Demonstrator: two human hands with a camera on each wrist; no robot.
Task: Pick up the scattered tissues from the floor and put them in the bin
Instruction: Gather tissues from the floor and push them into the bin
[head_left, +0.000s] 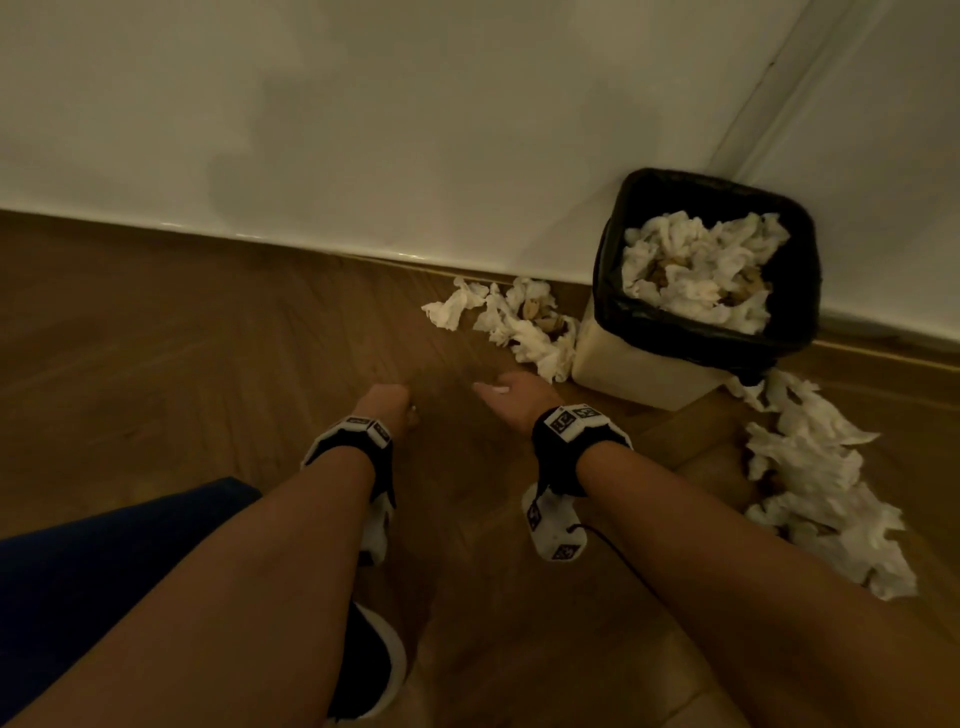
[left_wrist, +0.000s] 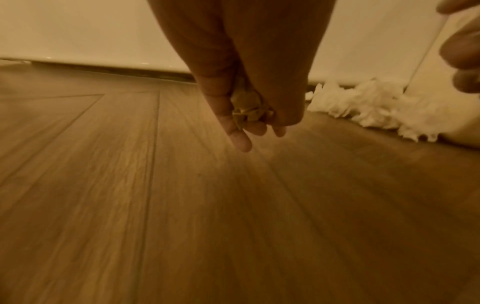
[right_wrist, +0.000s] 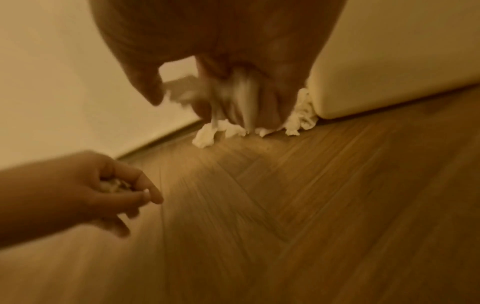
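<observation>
Both hands reach down over the wooden floor (head_left: 208, 332), each clutching scraps, near the bin (head_left: 649, 364).

The left hand (head_left: 387, 402) hangs fingers-down, curled round a small crumpled brownish wad (left_wrist: 246, 111). The right hand (head_left: 511, 397), extended towards the bin, grips a white tissue (right_wrist: 233, 92). More tissues (head_left: 519, 322) lie against the bin's left side, another heap (head_left: 826, 488) on its right; the bin holds a pile (head_left: 696, 270).

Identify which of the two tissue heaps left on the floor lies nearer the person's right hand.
The heap between bin and wall, left of the bin: it ends just beyond the right hand. The other heap trails off to the bin's right.
</observation>
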